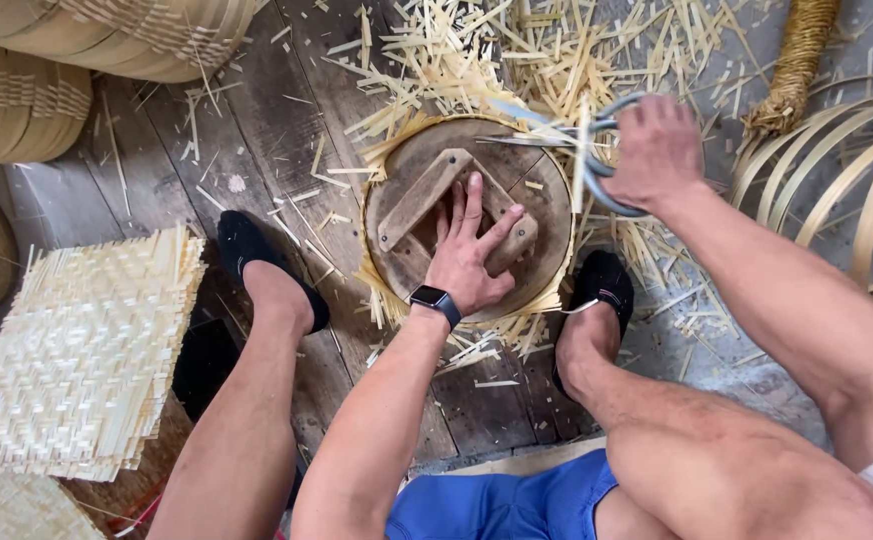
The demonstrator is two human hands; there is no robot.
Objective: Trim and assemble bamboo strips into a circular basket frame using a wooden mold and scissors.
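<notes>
The left hand (467,250), a dark smartwatch (435,299) on its wrist, lies flat with fingers spread wide on the crossed wooden bars of one round wooden disc (407,160), which sits on the plank floor between two black slippers (247,250). Woven bamboo fringe pokes out all around under the disc. The right hand (655,150) is closed around one pair of large grey metal shears (582,135) at the disc's far edge. One stack of square woven bamboo mats (77,350) lies to the left. Cut bamboo slivers (517,50) litter the floor.
</notes>
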